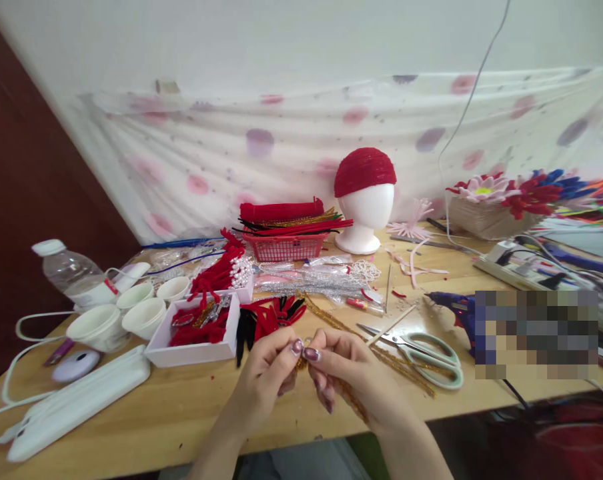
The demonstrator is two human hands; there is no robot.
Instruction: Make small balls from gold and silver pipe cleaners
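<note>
My left hand [271, 365] and my right hand [350, 363] meet above the table's front edge, thumbs and fingertips pinched together. Between them is a gold tinsel pipe cleaner [352, 399]; its tail hangs below my right hand, and the pinched part is mostly hidden by the fingers. Just beyond my hands lie red and black pipe cleaner pieces [276, 315]. More gold pipe cleaners [331, 320] stretch diagonally across the table behind my right hand. Scissors with pale green handles [434, 360] rest to the right, a thin wooden stick [394, 323] beside their blades.
White box [196, 355] with red pieces, paper cups [97, 328], bottle [71, 267] and white power bank-like block [81, 407] stand left. Behind are a red basket [286, 248] and foam head [366, 210] with red cap. A blue glue gun [454, 310] lies right, partly blurred out.
</note>
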